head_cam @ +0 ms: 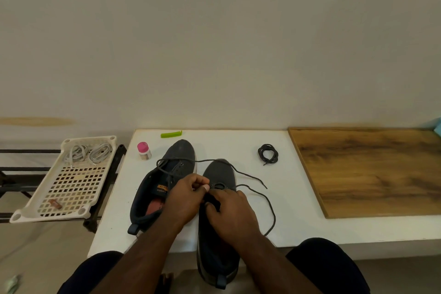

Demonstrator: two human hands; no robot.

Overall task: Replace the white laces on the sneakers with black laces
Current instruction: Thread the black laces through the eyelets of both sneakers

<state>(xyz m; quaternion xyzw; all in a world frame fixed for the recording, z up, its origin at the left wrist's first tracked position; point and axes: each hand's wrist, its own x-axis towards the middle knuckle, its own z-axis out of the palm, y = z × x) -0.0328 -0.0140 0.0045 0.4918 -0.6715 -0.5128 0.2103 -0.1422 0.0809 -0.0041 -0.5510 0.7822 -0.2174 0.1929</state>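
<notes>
Two dark grey fabric sneakers lie on a white table [238,141], toes pointing away from the viewer. The right sneaker [218,241] hangs partly over the near table edge, and both hands cover its tongue and most of its eyelets, so the lacing there is hidden. The left hand [185,198] has its fingers curled, pinching something small at the fingertips; what it pinches is too small to make out with certainty. The right hand [230,212] grips the shoe's dark upper with curled fingers. A thin black lace [269,203] runs out from under the hands, looping loosely across the table to the right and back over the left sneaker [164,181]. An orange label inside the left sneaker carries writing that is too blurred to read.

A second black lace [268,153] sits coiled farther back on the table. The white laces [89,153] lie bundled in a cream perforated plastic tray [71,188] to the left. A small bottle with a pink cap [144,151] and a green plastic clip [171,134] rest near the table's far edge. A wood-grain board [372,169] is cut off at the right.
</notes>
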